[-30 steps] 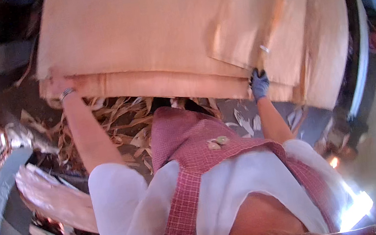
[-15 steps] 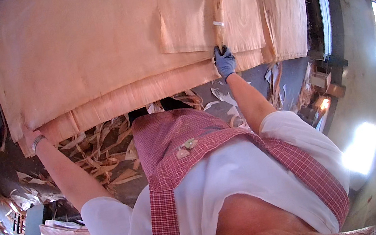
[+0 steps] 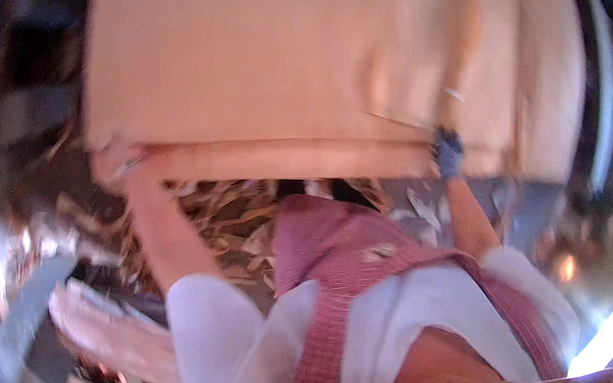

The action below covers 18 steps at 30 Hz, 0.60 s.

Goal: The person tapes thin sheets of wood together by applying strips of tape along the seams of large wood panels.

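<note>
A wide stack of thin, pale tan wood veneer sheets [image 3: 245,57] spreads out in front of me. My bare left hand [image 3: 117,161], with a band at the wrist, is closed on the near left corner of the top sheet; motion blurs its fingers. At the near edge, toward the right, my right hand [image 3: 448,155] wears a blue-grey glove with dark fingertips. It is closed around the near end of a slim wooden stick [image 3: 460,47] with a white band [image 3: 454,94]. The stick lies over the sheets and points away from me.
Curled veneer scraps [image 3: 240,226] litter the dark floor below the stack's near edge. More veneer [image 3: 113,334] is piled at the lower left beside a grey-green board [image 3: 29,315]. A pale rail [image 3: 603,112] runs along the stack's right side.
The view has swung, so the stack and both hands appear farther right and lower, and blurred. The top sheet's near edge now lies closer to the edge of the layers below.
</note>
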Tool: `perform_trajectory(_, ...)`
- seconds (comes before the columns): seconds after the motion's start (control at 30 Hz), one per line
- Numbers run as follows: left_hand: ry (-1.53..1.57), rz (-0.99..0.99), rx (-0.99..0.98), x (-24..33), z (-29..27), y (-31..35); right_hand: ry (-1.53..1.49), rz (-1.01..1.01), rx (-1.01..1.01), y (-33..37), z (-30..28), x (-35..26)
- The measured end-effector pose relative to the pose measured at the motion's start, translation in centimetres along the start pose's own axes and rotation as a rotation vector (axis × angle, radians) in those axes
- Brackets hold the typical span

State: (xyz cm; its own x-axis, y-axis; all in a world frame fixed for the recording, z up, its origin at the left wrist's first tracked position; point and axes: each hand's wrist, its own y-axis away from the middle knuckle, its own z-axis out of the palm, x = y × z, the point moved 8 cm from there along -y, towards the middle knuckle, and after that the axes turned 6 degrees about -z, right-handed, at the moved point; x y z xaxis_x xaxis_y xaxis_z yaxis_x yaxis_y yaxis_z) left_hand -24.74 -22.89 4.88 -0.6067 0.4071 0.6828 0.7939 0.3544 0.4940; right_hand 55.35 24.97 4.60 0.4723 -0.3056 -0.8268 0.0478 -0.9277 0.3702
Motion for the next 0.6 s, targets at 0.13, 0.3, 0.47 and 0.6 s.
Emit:
perform_trajectory(0.13, 0.411, -0.050, 0.044, -1.1, 1.9, 2.5, 0.260, -0.039, 0.131, 2.0, -2.1, -4.8)
perform_trajectory(0.3, 0.579, 0.018, 0.089, -0.3, 1.7, 3.9, 0.389, -0.007, 0.185, 2.5, -2.3, -5.7)
perform_trajectory(0.47, 0.493, -0.086, 0.092, 0.5, 2.1, 5.1, 0.389, 0.010, 0.194, 2.9, -1.8, -6.1)
perform_trajectory(0.6, 0.366, -0.047, 0.141, 0.8, 1.9, 4.7, 0.411, -0.020, 0.201, 3.0, -2.1, -5.8)
